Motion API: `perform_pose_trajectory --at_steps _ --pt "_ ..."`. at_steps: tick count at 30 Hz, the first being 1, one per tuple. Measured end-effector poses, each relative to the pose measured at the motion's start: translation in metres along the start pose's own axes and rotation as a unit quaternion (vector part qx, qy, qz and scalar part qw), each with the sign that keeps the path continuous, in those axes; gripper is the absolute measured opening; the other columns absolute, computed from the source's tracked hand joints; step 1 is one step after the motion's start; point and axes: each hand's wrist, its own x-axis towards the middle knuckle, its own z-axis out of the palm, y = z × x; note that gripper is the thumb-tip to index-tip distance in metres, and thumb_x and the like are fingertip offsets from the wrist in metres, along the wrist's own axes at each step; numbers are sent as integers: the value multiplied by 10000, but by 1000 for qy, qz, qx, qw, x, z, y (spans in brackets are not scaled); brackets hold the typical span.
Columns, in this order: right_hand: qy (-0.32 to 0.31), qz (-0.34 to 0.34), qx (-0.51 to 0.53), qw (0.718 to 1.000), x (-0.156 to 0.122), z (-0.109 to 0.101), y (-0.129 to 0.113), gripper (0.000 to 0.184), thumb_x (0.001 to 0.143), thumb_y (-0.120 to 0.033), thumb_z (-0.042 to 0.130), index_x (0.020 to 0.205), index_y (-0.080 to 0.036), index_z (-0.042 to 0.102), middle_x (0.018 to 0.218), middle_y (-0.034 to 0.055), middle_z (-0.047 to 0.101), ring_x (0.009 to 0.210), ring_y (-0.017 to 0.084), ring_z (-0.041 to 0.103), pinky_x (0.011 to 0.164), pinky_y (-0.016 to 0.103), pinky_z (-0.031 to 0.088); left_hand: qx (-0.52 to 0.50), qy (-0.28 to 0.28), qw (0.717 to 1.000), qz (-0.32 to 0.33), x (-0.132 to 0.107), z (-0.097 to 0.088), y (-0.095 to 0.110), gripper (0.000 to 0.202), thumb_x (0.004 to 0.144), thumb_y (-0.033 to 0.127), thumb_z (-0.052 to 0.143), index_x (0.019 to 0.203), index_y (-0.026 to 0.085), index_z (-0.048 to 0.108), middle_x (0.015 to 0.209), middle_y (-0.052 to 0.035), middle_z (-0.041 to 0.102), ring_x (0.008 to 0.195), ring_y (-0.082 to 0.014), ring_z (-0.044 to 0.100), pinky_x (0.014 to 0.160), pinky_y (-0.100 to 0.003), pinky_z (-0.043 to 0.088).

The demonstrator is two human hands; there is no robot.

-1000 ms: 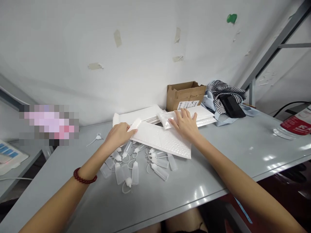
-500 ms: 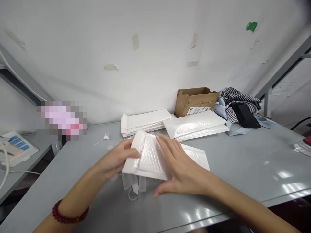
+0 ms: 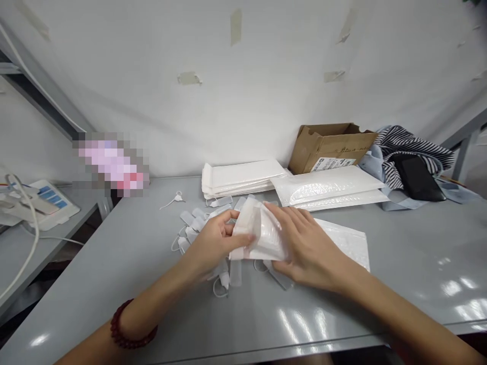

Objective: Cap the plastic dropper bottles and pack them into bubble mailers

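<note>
**Padded envelope (image 3: 268,235) in both hands, above the table (image 3: 152,289)**

Left hand (image 3: 213,238) pinches the flap end, thumb on top. Right hand (image 3: 310,246) curls round the middle, fingers at far edge, thumb at near edge. Small plastic bottles (image 3: 236,274) lie beneath and around. Envelope stack (image 3: 243,175) behind, near cardboard box (image 3: 331,149).

I am working in, apparently, a packing workshop: stacked padded mailers (image 3: 243,175), loose nozzle-capped bottles (image 3: 236,274) and a labelled carton (image 3: 305,147) are sharing my grey bench (image 3: 114,284), and tape scraps (image 3: 189,78) are clinging to the white wall (image 3: 247,121) behind.
</note>
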Motion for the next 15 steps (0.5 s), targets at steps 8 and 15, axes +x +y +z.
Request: perform_pose_trajectory --at_steps 8,15 --pt "48 91 45 994 -1 -29 38 412 790 -250 545 1201 -235 513 1024 37 686 820 223 656 679 323 504 352 -28 893 278 -7 1 -4 158 846 282 571 985 218 610 1023 -62 636 992 -220 564 864 -368 477" --pt "-6 80 19 997 0 -22 41 459 784 -212 549 1239 -182 494 1193 102 617 1012 263 614 786 373 508 571 -100 713 395 -14 24 -29 200 800 171 542 992 146 591 1110 -135 554 1040 -285 465 851 -438 466"
